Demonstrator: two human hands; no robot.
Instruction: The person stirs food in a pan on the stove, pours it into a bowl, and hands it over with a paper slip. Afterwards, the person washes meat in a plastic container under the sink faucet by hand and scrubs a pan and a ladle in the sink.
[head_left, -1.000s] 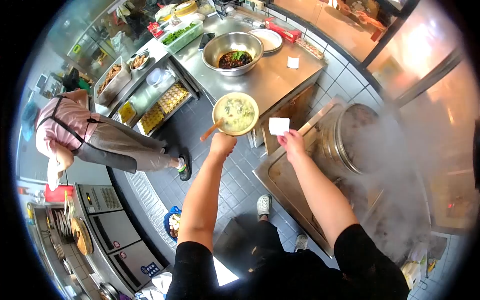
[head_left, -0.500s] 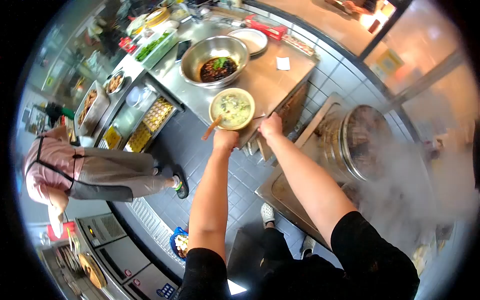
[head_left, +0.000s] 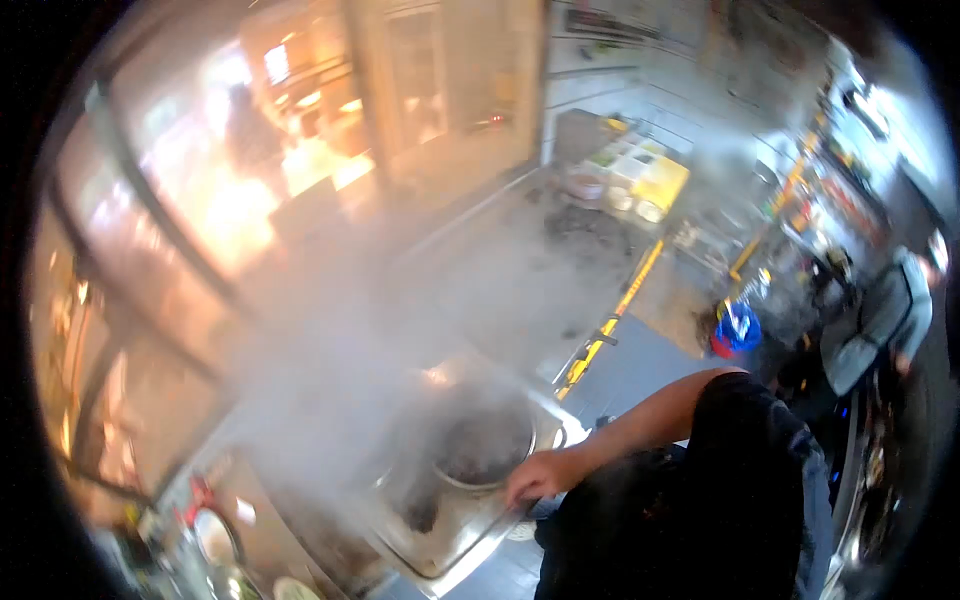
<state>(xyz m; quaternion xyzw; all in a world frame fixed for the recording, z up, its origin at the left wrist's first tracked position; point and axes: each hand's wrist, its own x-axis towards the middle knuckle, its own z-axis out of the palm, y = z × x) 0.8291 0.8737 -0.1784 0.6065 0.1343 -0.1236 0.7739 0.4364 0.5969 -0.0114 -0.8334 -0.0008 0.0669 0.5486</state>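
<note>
steamy kitchen | round metal pot [head_left: 465, 484] on stovetop [head_left: 452, 518] | our right hand [head_left: 540, 478] just beside it, bent, grasp unclear; left hand unseen | we'd best work clear of steam [head_left: 335, 375]

Stove top [head_left: 450, 545]: smooth metal, glossy at the edge. Pot rim [head_left: 476, 487] reads as shiny metal. Sleeve [head_left: 745, 430] matt cloth, blue bag [head_left: 740, 325] glossy plastic-looking.

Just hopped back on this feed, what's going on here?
The wearer's right hand is at the edge of a steel cooktop, close beside a round pot; whether it grips anything is unclear. The left hand is out of view. Thick steam hides much of the cooktop. Another person is at the picture's right side.
</note>
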